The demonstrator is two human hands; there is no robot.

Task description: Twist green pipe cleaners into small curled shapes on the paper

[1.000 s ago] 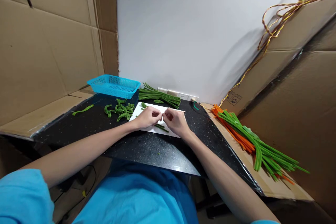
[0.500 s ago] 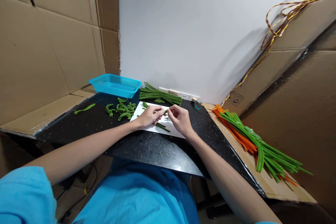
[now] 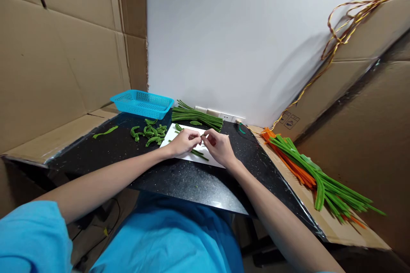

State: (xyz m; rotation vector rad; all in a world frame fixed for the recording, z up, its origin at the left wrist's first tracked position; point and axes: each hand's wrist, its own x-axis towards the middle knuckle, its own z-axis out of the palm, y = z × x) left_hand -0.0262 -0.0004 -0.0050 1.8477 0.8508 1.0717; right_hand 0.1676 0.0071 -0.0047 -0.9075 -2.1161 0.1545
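Note:
My left hand (image 3: 184,143) and my right hand (image 3: 219,147) meet over a white sheet (image 3: 216,163) on the dark speckled table. Both are closed, thumb against fingers, pinching a short green pipe cleaner (image 3: 203,136) between them; most of it is hidden by the fingertips. Under and beside my left hand, green pipe cleaner lengths (image 3: 200,154) lie on the sheet. A curled green piece (image 3: 178,127) rests at its upper left corner. Left of the sheet is a loose pile of bent, looped green pieces (image 3: 154,132).
Behind the sheet lies a bundle of dark green pipe cleaners (image 3: 195,114), near a wall socket strip (image 3: 226,117). A blue plastic basket (image 3: 142,104) stands at the back left. Bright green (image 3: 333,183) and orange pipe cleaners (image 3: 291,164) lie on cardboard at right. Cardboard walls flank the table.
My fingertips have drawn closer together around the small green piece, which shows less than before. The whole view has shifted slightly; the things on the table lie as they did.

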